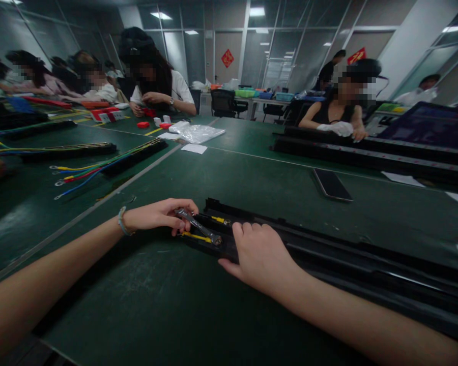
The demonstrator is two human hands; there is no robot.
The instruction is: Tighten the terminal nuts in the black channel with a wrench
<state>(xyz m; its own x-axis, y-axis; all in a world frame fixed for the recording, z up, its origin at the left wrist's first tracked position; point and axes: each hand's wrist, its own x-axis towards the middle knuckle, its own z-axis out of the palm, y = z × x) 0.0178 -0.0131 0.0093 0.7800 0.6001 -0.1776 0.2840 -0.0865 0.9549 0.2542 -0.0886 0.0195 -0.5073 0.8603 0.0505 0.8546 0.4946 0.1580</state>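
Note:
A long black channel (pixel 320 249) lies on the green table, running from the middle off to the right edge. My left hand (pixel 166 216) is closed round one end of a silver wrench (pixel 196 223). The wrench's other end sits at a nut (pixel 217 240) inside the channel's left end. A yellow-sleeved cable end (pixel 198 237) leads to that nut, and a second yellow cable end (pixel 218 219) is fixed just behind it. My right hand (pixel 259 254) grips the channel's near wall, thumb outside and fingers over the top.
A dark phone (pixel 332 184) lies beyond the channel. Black bars with coloured ring-ended wires (pixel 80 170) lie to the left. Clear plastic bags (pixel 198 133) and white paper (pixel 194 149) lie farther back. Two co-workers (pixel 160 86) (pixel 341 101) sit across the table.

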